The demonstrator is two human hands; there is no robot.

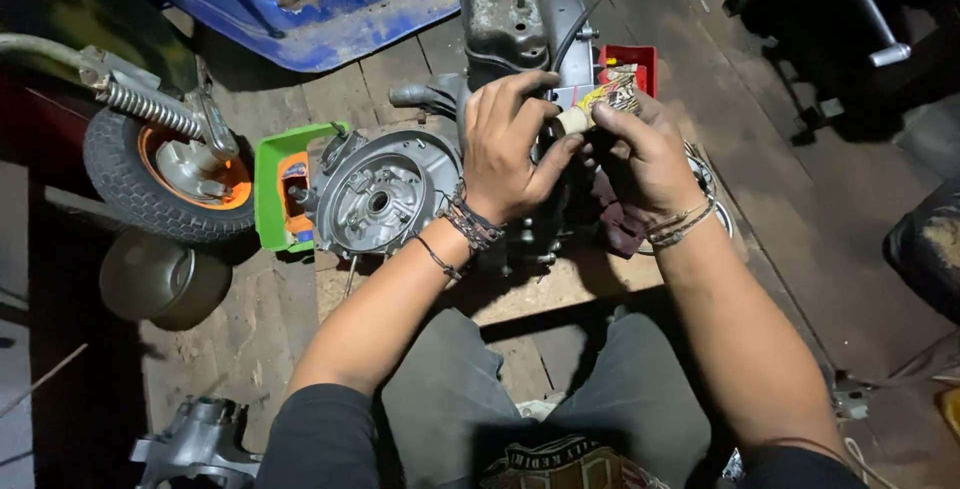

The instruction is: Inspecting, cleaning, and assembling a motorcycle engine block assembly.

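On the wooden floor (790, 209) sat the engine block (505, 19), the biggest item, grey and grimy metal, with a round silver side cover (380, 194) facing left and a dark boxy cylinder head at the top. Left of it stood a small scooter wheel (150, 174), black tyre, orange hub, with a coil spring above. Blue bodywork (330, 9) lay at the top edge. A green plastic tray (272, 189) sat between wheel and engine, touching the cover side. A red tray (632, 61) sat just behind the hands. Left hand (505, 149) was over the engine, fingers curled, thumb and fingertips pinching a small pale cylindrical cap end (573, 121). Right hand (650, 159) was closed around a small tube (615, 97) with yellow, white and dark print, its nozzle end meeting the cap. Both hands were touching at the tube, held just above the engine's middle. Cord bracelets showed on both wrists.
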